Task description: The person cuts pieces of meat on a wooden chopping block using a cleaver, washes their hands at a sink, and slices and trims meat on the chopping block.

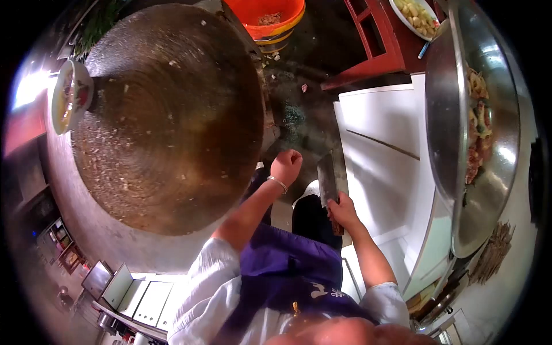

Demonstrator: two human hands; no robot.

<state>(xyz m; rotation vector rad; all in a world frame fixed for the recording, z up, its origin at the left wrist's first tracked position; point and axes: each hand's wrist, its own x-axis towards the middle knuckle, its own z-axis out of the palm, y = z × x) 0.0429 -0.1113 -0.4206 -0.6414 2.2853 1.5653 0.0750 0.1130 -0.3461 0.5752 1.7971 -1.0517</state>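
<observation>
My right hand point(343, 210) is wrapped around the handle of a cleaver point(327, 179). Its wide, dark blade points away from me, above my dark trouser leg. My left hand point(286, 167), with a bracelet at the wrist, is closed in a loose fist and nothing shows in it. It is nearest the right edge of a large, round, brown, wet-looking surface point(172, 115) dotted with small scraps. At that surface's left rim is a patterned bowl point(72, 96) with yellowish liquid in it.
A large metal basin point(494, 207) on the right holds pieces of food. Beyond are an orange-red bucket point(276, 34), a red wooden stool or frame point(368, 72) and a plate of pale chunks point(417, 18). White panels point(382, 138) stand right of my cleaver. Scraps dot the dark floor point(293, 115).
</observation>
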